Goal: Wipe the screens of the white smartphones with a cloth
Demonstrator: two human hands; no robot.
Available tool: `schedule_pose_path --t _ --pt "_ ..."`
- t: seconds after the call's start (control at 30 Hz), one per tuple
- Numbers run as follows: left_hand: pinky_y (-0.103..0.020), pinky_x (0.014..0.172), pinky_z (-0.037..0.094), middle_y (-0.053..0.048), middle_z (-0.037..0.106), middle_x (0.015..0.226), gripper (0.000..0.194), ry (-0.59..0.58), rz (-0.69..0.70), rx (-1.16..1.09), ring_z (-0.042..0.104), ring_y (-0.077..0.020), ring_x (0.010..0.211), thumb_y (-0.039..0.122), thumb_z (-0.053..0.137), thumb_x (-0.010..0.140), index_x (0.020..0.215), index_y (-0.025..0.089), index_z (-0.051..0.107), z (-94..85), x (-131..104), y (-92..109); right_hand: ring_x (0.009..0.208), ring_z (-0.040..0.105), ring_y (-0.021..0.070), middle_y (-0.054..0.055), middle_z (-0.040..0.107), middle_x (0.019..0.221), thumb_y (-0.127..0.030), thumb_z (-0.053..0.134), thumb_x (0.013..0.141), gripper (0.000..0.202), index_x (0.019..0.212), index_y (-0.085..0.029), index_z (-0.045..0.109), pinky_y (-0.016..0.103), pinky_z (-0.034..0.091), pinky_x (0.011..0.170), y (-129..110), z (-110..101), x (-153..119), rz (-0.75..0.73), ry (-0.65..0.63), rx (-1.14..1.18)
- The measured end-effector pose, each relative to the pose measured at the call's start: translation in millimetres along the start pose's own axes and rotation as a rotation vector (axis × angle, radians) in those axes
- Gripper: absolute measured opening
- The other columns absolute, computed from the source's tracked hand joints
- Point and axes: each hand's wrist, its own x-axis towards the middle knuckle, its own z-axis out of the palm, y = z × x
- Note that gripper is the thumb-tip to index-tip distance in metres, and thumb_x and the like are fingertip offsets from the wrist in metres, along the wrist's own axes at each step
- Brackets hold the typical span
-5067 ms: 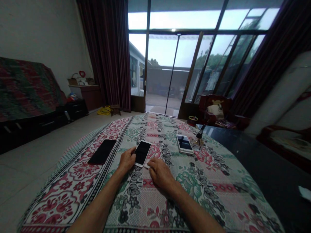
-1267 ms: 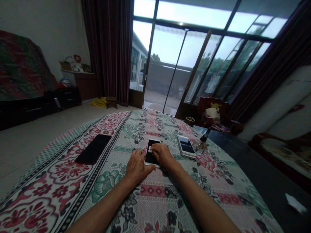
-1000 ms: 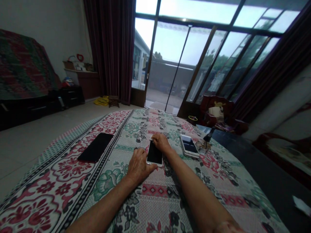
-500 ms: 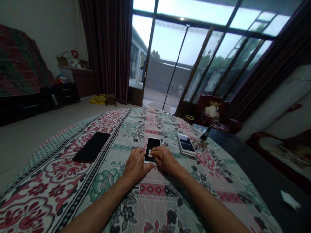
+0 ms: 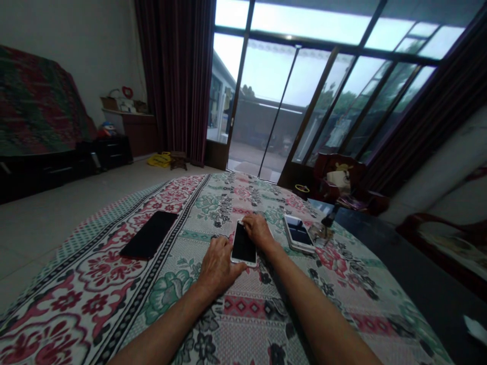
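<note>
A white smartphone (image 5: 244,246) with a dark screen lies on the patterned tablecloth in front of me. My left hand (image 5: 220,261) holds it at the left edge, with the thumb along the bottom end. At the phone's top end, my right hand (image 5: 257,229) has its fingers closed and pressed down on the screen. A small white wad, like tissue, peeks out under those fingertips; most of it is hidden. To the right, another white smartphone (image 5: 299,232) rests on top of a similar flat device. A larger black phone or tablet (image 5: 150,235) lies to the left.
Beside the stacked phones stands a clear glass object (image 5: 320,233) with a dark upright piece. The patterned tablecloth (image 5: 243,324) covers the table. A dark surface (image 5: 384,253) adjoins it on the right, with a crumpled white piece (image 5: 475,328) on it. Glass doors (image 5: 281,101) are ahead.
My right hand has slid from the lower part of the phone's screen up to its top end, with the white wad. My left hand keeps its hold. The view has shifted slightly.
</note>
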Motion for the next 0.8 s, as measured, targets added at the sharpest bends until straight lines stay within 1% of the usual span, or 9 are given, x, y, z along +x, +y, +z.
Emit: schedule_pose_path --t 0.1,0.3,0.4,0.5,0.57,0.67,0.73,0.8 --pt "-0.039 0.087 0.046 -0.007 0.057 0.094 0.028 0.005 0.005 -0.005 0.049 -0.0263 0.097 0.036 0.074 0.073 0.090 0.016 0.064 1.1 -1 -1 0.094 0.061 0.0206 0.010 0.070 0.099 -0.005 0.055 0.086 0.019 0.091 -0.015 0.071 0.034 0.042 0.088 -3 -3 -14 -0.032 0.017 0.025" --pt "-0.039 0.088 0.046 -0.008 0.058 0.095 0.029 0.010 0.016 -0.010 0.049 -0.0264 0.098 0.036 0.074 0.074 0.092 0.016 0.064 2.4 -2 -2 0.093 0.062 0.0195 0.009 0.070 0.102 -0.006 0.056 0.086 0.021 0.095 -0.018 0.071 0.035 0.045 0.087 -20 -19 -66 -0.166 0.045 0.143" --pt "-0.040 0.089 0.045 -0.008 0.057 0.096 0.030 0.016 0.020 -0.010 0.049 -0.0266 0.098 0.037 0.074 0.074 0.094 0.016 0.064 2.0 -2 -2 0.093 0.062 0.0191 0.008 0.070 0.102 -0.007 0.056 0.087 0.021 0.097 -0.018 0.070 0.034 0.046 0.087 -24 -23 -79 -0.197 0.033 0.188" --pt "-0.039 0.088 0.045 -0.007 0.057 0.096 0.031 0.009 0.007 -0.007 0.049 -0.0267 0.098 0.038 0.074 0.074 0.093 0.016 0.064 2.2 -2 -1 0.093 0.062 0.0198 0.008 0.070 0.101 -0.007 0.055 0.086 0.021 0.096 -0.018 0.070 0.034 0.046 0.086 -16 -19 -71 -0.169 0.045 0.173" --pt "-0.039 0.088 0.045 -0.007 0.057 0.096 0.030 0.001 -0.001 -0.004 0.049 -0.0267 0.098 0.038 0.074 0.073 0.091 0.017 0.065 2.1 -1 -1 0.095 0.062 0.0208 0.009 0.070 0.102 -0.006 0.055 0.085 0.021 0.096 -0.017 0.071 0.035 0.046 0.086 -5 -13 -57 -0.145 0.062 0.151" --pt "-0.038 0.088 0.045 -0.007 0.057 0.095 0.029 -0.003 -0.005 -0.001 0.049 -0.0263 0.098 0.036 0.075 0.073 0.092 0.016 0.065 0.3 -1 0 0.092 0.063 0.0207 0.010 0.071 0.099 -0.006 0.053 0.085 0.022 0.092 -0.016 0.071 0.035 0.046 0.086 12 -3 -35 -0.079 0.115 0.110" --pt "-0.038 0.088 0.045 -0.007 0.057 0.095 0.028 -0.007 -0.006 0.002 0.049 -0.0261 0.098 0.035 0.075 0.073 0.092 0.016 0.064 -1.6 0 2 0.090 0.063 0.0205 0.009 0.072 0.097 -0.007 0.054 0.085 0.021 0.090 -0.017 0.071 0.035 0.045 0.086 19 2 -24 -0.042 0.145 0.093" --pt "-0.038 0.088 0.045 -0.007 0.057 0.094 0.028 -0.012 -0.011 0.004 0.050 -0.0259 0.097 0.034 0.075 0.072 0.091 0.016 0.065 -3.1 0 3 0.090 0.063 0.0208 0.009 0.072 0.096 -0.008 0.054 0.085 0.020 0.089 -0.017 0.071 0.035 0.045 0.086 21 3 -20 -0.019 0.162 0.079"
